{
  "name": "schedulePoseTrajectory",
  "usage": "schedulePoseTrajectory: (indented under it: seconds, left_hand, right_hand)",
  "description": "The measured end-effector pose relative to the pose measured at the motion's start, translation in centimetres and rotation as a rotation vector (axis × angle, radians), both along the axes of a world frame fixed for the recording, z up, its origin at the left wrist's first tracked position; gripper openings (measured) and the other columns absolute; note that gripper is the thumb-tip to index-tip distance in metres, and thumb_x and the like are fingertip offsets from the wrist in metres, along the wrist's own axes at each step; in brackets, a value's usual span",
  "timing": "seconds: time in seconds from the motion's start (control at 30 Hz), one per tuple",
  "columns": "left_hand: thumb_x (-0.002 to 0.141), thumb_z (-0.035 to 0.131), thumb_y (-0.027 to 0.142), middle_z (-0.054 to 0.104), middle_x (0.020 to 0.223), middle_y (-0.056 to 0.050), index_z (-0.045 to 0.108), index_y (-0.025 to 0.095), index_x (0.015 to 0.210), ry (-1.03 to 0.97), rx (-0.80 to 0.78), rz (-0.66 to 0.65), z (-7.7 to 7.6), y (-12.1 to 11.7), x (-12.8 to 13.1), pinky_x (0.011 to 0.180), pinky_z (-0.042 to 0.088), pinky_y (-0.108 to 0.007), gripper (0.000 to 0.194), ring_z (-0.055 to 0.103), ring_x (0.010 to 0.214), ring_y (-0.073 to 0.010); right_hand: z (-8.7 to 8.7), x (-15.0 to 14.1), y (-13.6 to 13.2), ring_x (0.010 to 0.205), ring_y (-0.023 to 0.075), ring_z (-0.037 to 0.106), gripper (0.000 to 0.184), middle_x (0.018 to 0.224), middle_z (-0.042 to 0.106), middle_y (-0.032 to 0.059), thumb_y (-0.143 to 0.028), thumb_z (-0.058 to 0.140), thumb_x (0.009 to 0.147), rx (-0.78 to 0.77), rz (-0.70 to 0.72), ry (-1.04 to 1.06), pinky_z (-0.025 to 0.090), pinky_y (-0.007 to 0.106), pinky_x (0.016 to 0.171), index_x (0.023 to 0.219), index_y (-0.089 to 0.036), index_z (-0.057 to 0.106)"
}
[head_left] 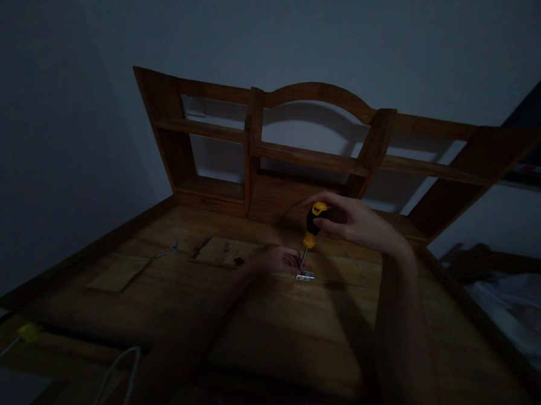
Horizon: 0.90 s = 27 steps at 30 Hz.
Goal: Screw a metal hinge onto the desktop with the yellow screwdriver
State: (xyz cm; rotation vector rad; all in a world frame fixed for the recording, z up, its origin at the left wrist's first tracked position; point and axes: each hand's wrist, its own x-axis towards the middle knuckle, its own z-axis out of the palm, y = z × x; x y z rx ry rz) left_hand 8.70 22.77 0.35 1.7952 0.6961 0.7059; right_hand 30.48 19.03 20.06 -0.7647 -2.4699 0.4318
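My right hand (355, 222) grips a screwdriver (312, 226) by its black and yellow handle. The tool stands nearly upright, slightly tilted, and its metal shaft runs down to a small silver hinge-like metal plate (305, 277). Beside the shaft's lower end is my left hand (280, 259), with its fingers curled together close to the plate. What those fingers pinch is too dark and small to make out. The plate lies at the near edge of a thin wooden board (349, 267) on the wooden desk (264, 323).
Further left are another wooden piece (226, 251), a flat light piece (119, 272) and small metal items (174, 246). A wooden shelf unit (309, 159) rises at the back. White cables (135, 364) hang over the front edge. Bedding (513, 318) lies at right. The light is dim.
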Motion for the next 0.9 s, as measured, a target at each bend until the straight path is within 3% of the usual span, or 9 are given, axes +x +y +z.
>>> schedulePoseTrajectory:
  seconds: [0.13, 0.2, 0.33, 0.47, 0.63, 0.73, 0.8, 0.9]
  left_hand:
    - [0.08, 0.079, 0.033, 0.071, 0.11, -0.014, 0.071, 0.01, 0.108, 0.003, -0.022, -0.011, -0.13, 0.14, -0.03, 0.091, 0.05, -0.032, 0.038, 0.068, 0.097, -0.0199]
    - [0.079, 0.079, 0.033, 0.071, 0.109, -0.015, 0.07, 0.009, 0.107, -0.009, -0.034, -0.013, -0.08, 0.1, -0.04, 0.091, 0.05, -0.032, 0.038, 0.068, 0.097, -0.0207]
    - [0.078, 0.08, 0.034, 0.071, 0.111, -0.016, 0.07, 0.009, 0.11, -0.011, -0.052, -0.013, 0.16, -0.11, 0.0, 0.093, 0.05, -0.034, 0.042, 0.068, 0.101, -0.0225]
    - [0.079, 0.079, 0.036, 0.071, 0.113, -0.016, 0.071, 0.009, 0.11, -0.015, -0.05, -0.006, 0.4, -0.31, 0.08, 0.093, 0.051, -0.033, 0.043, 0.068, 0.102, -0.0225]
    - [0.079, 0.08, 0.034, 0.07, 0.115, -0.016, 0.07, 0.009, 0.112, 0.002, -0.059, -0.013, 0.55, -0.33, 0.1, 0.094, 0.051, -0.034, 0.042, 0.068, 0.105, -0.0234]
    - [0.08, 0.079, 0.034, 0.071, 0.111, -0.016, 0.07, 0.008, 0.108, -0.004, -0.067, -0.015, 0.48, -0.35, 0.08, 0.093, 0.05, -0.033, 0.04, 0.068, 0.101, -0.0228]
    - [0.079, 0.079, 0.034, 0.071, 0.109, -0.015, 0.07, 0.008, 0.106, -0.012, -0.071, -0.002, 0.47, -0.41, 0.08, 0.092, 0.05, -0.033, 0.038, 0.068, 0.1, -0.0225]
    - [0.079, 0.079, 0.034, 0.071, 0.11, -0.015, 0.071, 0.009, 0.106, -0.006, -0.07, 0.009, 0.65, -0.59, 0.08, 0.092, 0.05, -0.033, 0.037, 0.068, 0.101, -0.0225]
  right_hand:
    - [-0.22, -0.67, 0.21, 0.078, 0.0165, 0.062, 0.03, 0.096, 0.068, 0.0011, -0.045, 0.064, 0.095, 0.058, -0.081, 0.003, 0.045, 0.029, 0.069, 0.115, -0.023, 0.065]
    - [-0.33, -0.97, 0.43, 0.083, 0.0175, 0.062, 0.031, 0.097, 0.068, 0.0013, -0.048, 0.066, 0.093, 0.136, -0.124, -0.007, 0.045, 0.03, 0.074, 0.11, -0.021, 0.067]
    - [-0.19, -0.77, 0.42, 0.097, 0.0186, 0.06, 0.032, 0.115, 0.065, 0.0025, -0.028, 0.062, 0.092, 0.095, -0.082, -0.03, 0.045, 0.031, 0.086, 0.123, -0.021, 0.06]
    - [0.23, -0.23, -0.09, 0.081, 0.0145, 0.059, 0.037, 0.104, 0.066, -0.0001, -0.022, 0.059, 0.091, 0.003, -0.044, -0.052, 0.045, 0.028, 0.075, 0.129, -0.023, 0.058]
    - [0.11, -0.6, -0.09, 0.078, 0.014, 0.061, 0.027, 0.094, 0.068, -0.0021, -0.037, 0.062, 0.096, 0.054, -0.061, -0.022, 0.045, 0.028, 0.074, 0.12, -0.023, 0.063]
    - [-0.16, -0.78, 0.21, 0.097, 0.0174, 0.062, 0.032, 0.109, 0.067, 0.0018, -0.043, 0.059, 0.098, 0.101, -0.06, -0.006, 0.046, 0.03, 0.087, 0.12, -0.02, 0.064]
    - [-0.25, -0.6, 0.34, 0.111, 0.0203, 0.059, 0.037, 0.124, 0.063, 0.0058, -0.036, 0.06, 0.097, 0.11, -0.046, -0.017, 0.044, 0.033, 0.094, 0.129, -0.018, 0.06]
    - [-0.16, -0.14, 0.29, 0.108, 0.0208, 0.059, 0.048, 0.13, 0.06, 0.008, -0.026, 0.059, 0.094, 0.056, -0.035, -0.046, 0.046, 0.034, 0.09, 0.14, -0.017, 0.054]
